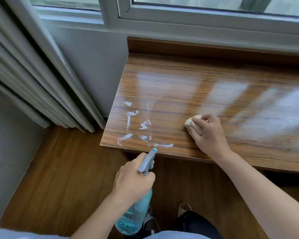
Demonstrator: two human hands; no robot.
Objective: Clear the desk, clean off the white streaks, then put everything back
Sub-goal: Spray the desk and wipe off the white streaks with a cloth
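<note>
Daylight from a sliding window (pixel 197 7) falls on a glossy wood-grain desk (pixel 214 80) set under the sill, its left end close to a grey wall and a pleated curtain (pixel 33 75) that hangs down to the wooden floor (pixel 59 178).

White streaks (pixel 138 128) lie smeared in short, curved strokes on the desk's near left corner, some reaching almost to the front edge.

A left hand (pixel 133 181) grips a spray bottle (pixel 136 209) by the neck, fingers curled round it, one finger at the trigger. The bottle is held in front of the desk's edge, not touching it. Its grey head points its teal nozzle at the streaks just beyond. The clear body holds blue liquid.

A right hand (pixel 209 133) rests on the desk to the right of the streaks, apart from them. Its fingers are curled over a crumpled pale cloth (pixel 192 123) and press it onto the wood. The cloth's left end sticks out past the fingertips.

Further right, the desk's surface is blurred by bright reflections. Below, a shoe (pixel 184 208) and dark trousers show against the floor.
</note>
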